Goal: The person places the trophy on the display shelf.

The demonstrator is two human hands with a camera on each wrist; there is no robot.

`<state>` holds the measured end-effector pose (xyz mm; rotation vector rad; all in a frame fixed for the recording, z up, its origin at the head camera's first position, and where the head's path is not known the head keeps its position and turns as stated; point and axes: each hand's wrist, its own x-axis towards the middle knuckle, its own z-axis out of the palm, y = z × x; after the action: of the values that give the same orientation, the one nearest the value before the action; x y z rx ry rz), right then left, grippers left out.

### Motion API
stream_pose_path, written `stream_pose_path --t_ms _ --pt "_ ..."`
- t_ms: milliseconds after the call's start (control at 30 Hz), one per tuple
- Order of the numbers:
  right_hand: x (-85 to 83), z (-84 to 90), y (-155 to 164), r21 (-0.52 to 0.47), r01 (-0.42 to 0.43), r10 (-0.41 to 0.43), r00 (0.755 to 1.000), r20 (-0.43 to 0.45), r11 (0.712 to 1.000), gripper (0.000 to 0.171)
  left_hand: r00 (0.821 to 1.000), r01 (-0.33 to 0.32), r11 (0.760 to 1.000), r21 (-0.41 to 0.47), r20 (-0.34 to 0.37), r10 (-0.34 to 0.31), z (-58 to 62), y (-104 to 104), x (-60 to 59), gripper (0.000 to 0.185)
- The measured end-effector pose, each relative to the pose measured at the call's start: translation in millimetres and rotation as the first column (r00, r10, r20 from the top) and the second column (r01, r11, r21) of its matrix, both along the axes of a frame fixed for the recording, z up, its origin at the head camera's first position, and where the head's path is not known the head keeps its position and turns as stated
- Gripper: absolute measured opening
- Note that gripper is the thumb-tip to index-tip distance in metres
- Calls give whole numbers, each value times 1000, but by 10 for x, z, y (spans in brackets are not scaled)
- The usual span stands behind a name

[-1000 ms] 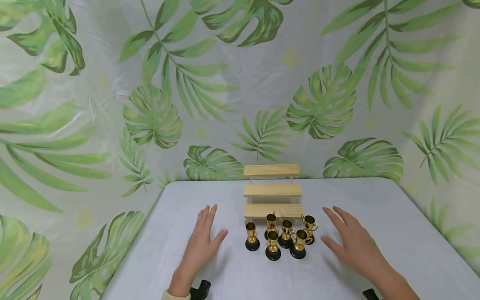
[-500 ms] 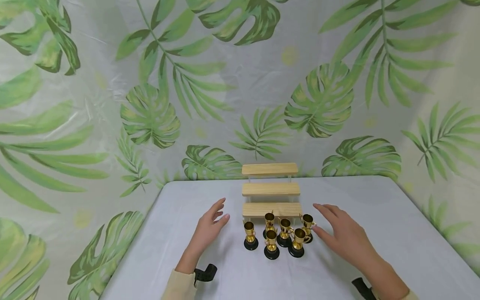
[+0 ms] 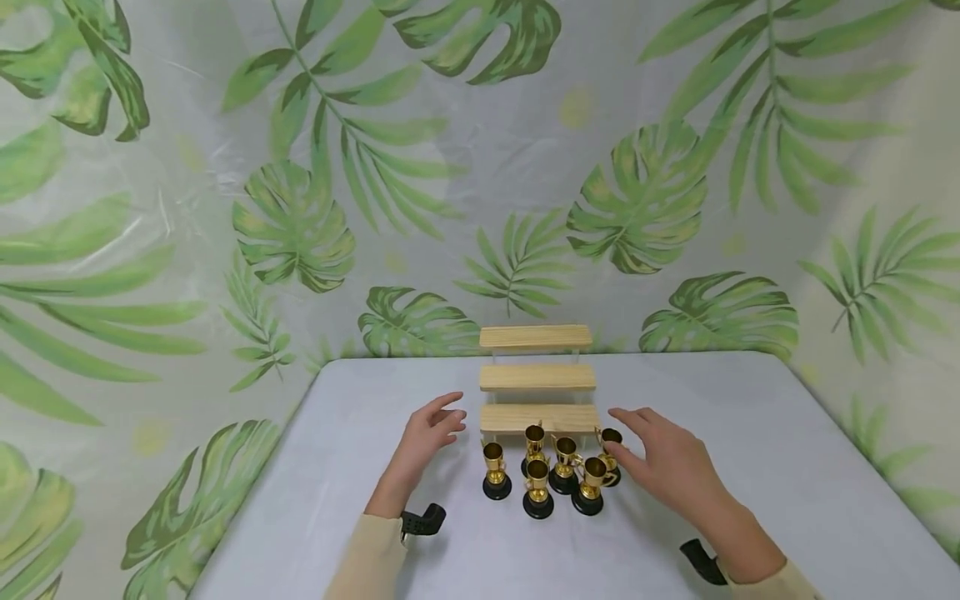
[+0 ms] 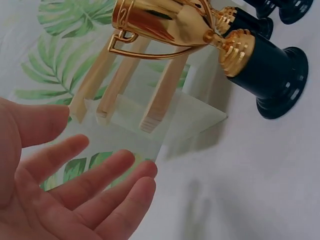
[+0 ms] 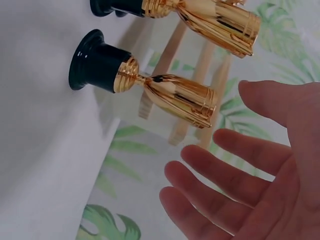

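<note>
Several small gold trophies [image 3: 551, 471] on black bases stand clustered before a three-step wooden stand [image 3: 537, 377]. My left hand [image 3: 429, 433] hovers just left of the stand's lowest step, fingers relaxed and empty. In the left wrist view the left hand [image 4: 75, 192] is spread open short of the nearest trophy [image 4: 172, 25] and the stand [image 4: 127, 85]. My right hand [image 3: 663, 462] is open, fingertips close to the rightmost trophy [image 3: 610, 443]. The right wrist view shows the right hand [image 5: 250, 185] open beside a trophy [image 5: 175, 97], not touching it.
The pale grey table [image 3: 787, 467] ends at a rounded far edge against a leaf-print cloth backdrop [image 3: 300, 208], which also hangs on both sides. Black wrist mounts [image 3: 422, 521] show at my cuffs. Bare tabletop lies left and right of the trophies.
Both hands have moved forward and inward toward the trophies. The left hand lifted off the table and its fingers relaxed; the right hand's fingertips now reach the rightmost trophy's side.
</note>
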<state>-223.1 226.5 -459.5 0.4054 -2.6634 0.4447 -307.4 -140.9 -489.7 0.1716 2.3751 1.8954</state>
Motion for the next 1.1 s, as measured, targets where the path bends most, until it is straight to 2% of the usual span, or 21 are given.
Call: stream_pose_path --t_ms 233,367,533,733,1100 --pt "-78 53 -50 32 21 -24 994 104 999 50 998 -9 998 65 55 6 -6 90 -115 40" --pt "-94 29 -75 37 34 -39 990 134 999 44 995 17 995 94 99 -27 -8 118 -142 37" --pt "-96 -1 -80 38 31 -35 991 130 999 37 990 58 995 85 123 -69 -21 141 -153 33" --pt "-133 -15 -74 36 34 -38 993 108 999 38 988 88 991 105 121 -100 -32 148 -188 31" --pt "-172 -31 -106 30 -23 20 997 73 999 31 989 13 985 173 141 -38 -197 180 -273 26"
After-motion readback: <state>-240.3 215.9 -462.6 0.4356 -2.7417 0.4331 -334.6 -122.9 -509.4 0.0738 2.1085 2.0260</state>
